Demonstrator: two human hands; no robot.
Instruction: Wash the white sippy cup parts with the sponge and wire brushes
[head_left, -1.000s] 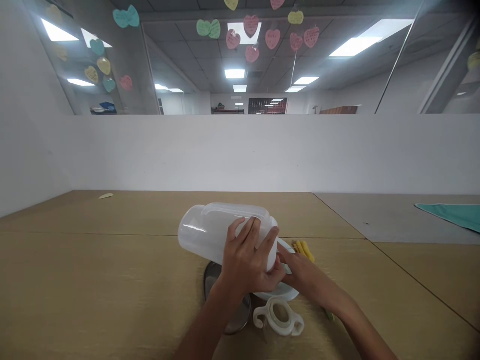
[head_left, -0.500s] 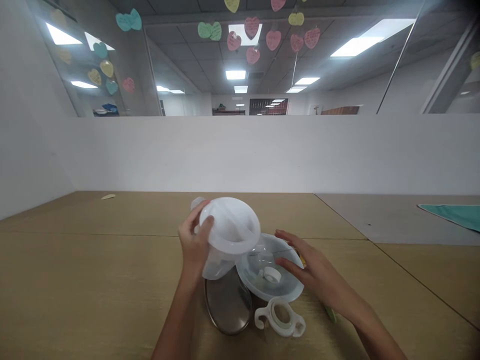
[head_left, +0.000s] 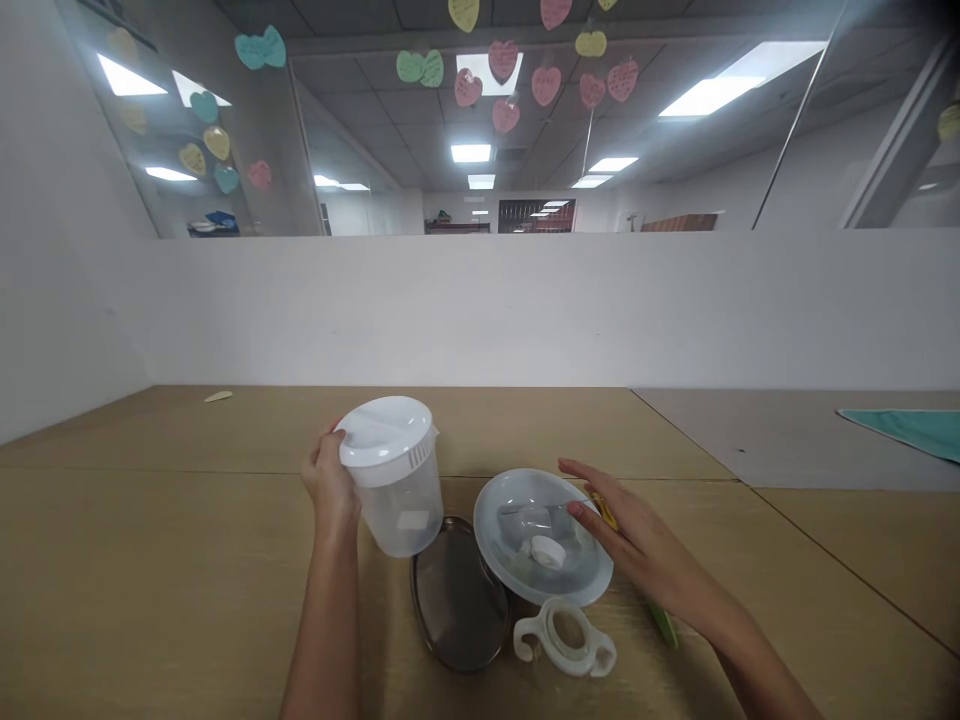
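My left hand (head_left: 331, 480) grips a translucent plastic pitcher (head_left: 405, 510) with a white slotted lid, held upright just left of the bowl. Its fingers are partly hidden behind the pitcher. At the right side of the pale plastic bowl (head_left: 491, 550) hovers my right hand (head_left: 626, 530), fingers apart and holding nothing; whether it touches the rim I cannot tell. Inside the bowl lie a white ring-shaped piece (head_left: 548, 552) and clear plastic items. A yellow handle (head_left: 604, 510) shows behind my right fingers.
An oval metal tray (head_left: 461, 610) lies left of the bowl. In front of the bowl is a white ring with two hooked arms (head_left: 566, 637). A green strip (head_left: 663, 625) pokes out below my right wrist. Teal cloth (head_left: 907, 432) lies far right, before a white wall (head_left: 480, 310).
My left hand has moved left with the pitcher and turned it from tilted to upright, its lid now facing up. My right hand has shifted slightly right.
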